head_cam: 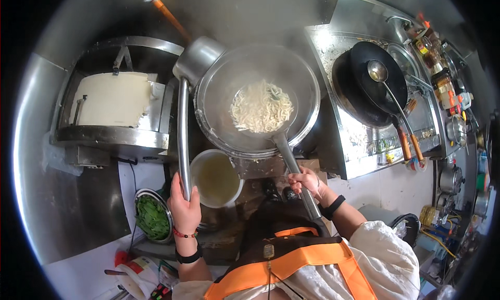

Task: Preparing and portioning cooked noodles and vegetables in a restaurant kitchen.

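Observation:
My left hand (185, 212) grips the lower end of a long metal handle that leads up to a deep steel dipper (201, 58). That dipper leans over the left rim of a large steaming steel pot (314, 108). In my right hand (306, 185) is the thick handle of a strainer (287, 149). The strainer's bowl lies inside the pot's opening and carries pale noodles (261, 108) with a bit of green leaf. Steam blurs the bowl's edge, and I cannot tell how deep it sits in liquid.
A bucket of cloudy liquid (216, 179) stands below the pot. Left are a machine with a pale dough block (113, 99) and a bowl of leafy greens (152, 216). On the right counter, a black wok (359, 54) holds a ladle (378, 71); bottles (445, 89) line its far side.

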`<state>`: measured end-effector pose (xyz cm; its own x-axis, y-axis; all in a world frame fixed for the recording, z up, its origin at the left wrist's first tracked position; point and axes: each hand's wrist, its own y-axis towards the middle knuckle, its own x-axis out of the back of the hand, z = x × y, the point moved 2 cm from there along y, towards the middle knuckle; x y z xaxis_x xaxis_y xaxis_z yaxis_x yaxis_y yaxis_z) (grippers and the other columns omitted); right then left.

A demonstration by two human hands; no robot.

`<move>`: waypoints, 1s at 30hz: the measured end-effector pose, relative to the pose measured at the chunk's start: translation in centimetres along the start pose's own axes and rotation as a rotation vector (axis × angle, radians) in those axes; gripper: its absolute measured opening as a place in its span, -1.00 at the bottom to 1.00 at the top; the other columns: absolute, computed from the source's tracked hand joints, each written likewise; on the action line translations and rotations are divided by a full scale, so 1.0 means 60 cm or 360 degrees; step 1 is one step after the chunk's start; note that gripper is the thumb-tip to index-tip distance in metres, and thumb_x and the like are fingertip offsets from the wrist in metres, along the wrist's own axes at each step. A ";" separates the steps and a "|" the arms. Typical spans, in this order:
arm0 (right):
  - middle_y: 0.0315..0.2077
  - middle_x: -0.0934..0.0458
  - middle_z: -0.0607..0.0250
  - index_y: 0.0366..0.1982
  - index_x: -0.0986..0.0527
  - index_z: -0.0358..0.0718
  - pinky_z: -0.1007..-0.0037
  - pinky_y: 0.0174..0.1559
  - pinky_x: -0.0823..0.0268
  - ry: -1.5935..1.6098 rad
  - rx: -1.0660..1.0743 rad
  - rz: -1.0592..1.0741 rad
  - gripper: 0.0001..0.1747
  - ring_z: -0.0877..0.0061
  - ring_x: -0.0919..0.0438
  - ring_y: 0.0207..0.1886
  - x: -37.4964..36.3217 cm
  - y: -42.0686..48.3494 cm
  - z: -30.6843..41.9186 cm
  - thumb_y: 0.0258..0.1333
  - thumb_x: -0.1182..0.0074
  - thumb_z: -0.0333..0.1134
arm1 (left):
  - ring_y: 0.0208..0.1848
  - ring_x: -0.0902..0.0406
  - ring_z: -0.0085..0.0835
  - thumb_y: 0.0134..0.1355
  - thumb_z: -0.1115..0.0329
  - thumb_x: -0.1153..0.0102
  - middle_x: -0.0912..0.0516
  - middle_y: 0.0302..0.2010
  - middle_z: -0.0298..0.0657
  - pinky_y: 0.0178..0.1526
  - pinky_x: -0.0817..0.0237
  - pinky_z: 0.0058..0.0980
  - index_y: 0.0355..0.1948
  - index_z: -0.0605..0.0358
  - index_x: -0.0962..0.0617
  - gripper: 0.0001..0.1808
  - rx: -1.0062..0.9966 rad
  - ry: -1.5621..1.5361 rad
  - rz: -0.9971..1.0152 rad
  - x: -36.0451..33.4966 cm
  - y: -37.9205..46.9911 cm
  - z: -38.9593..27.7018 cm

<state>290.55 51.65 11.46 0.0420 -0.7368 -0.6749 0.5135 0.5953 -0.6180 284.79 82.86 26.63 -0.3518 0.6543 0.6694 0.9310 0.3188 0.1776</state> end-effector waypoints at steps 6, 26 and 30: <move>-0.59 -0.27 0.37 -0.34 -0.22 -0.25 0.65 -0.66 -0.15 0.0093 -0.0118 0.0075 -0.85 0.74 -0.24 -0.67 -0.008 -0.060 0.021 0.08 0.06 -0.47 | -0.18 -0.57 -0.18 0.08 0.48 -0.07 -0.58 -0.23 0.03 -0.16 -0.35 -0.39 0.07 0.32 -0.34 -0.52 0.0232 -0.0073 0.0049 -0.025 -0.012 0.022; -0.62 -0.24 0.40 -0.27 -0.28 -0.29 0.68 -0.72 -0.07 -0.0469 0.0331 -0.0123 -0.76 0.75 -0.17 -0.72 -0.164 -0.263 0.165 -0.02 -0.01 -0.45 | -0.72 -0.23 -0.71 0.13 0.45 -0.04 -0.29 -0.68 -0.46 -0.70 -0.09 -0.71 -0.30 0.18 -0.43 -0.89 0.1506 -0.2739 0.0588 -0.213 -0.015 0.068; -0.62 -0.25 0.42 -0.28 -0.30 -0.26 0.71 -0.72 -0.08 -0.0587 0.0423 -0.0218 -0.81 0.77 -0.20 -0.69 -0.130 -0.229 0.149 0.05 0.00 -0.41 | -0.70 -0.20 -0.78 0.20 0.42 0.02 -0.28 -0.67 -0.48 -0.69 -0.09 -0.79 -0.21 0.19 -0.46 -0.86 0.1597 -0.3443 0.0690 -0.181 -0.044 0.010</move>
<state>290.86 46.33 28.82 0.2354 -0.8960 -0.3767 0.7351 0.4176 -0.5340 286.09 75.32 18.47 -0.4039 0.0265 -0.9144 0.8691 -0.3009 -0.3926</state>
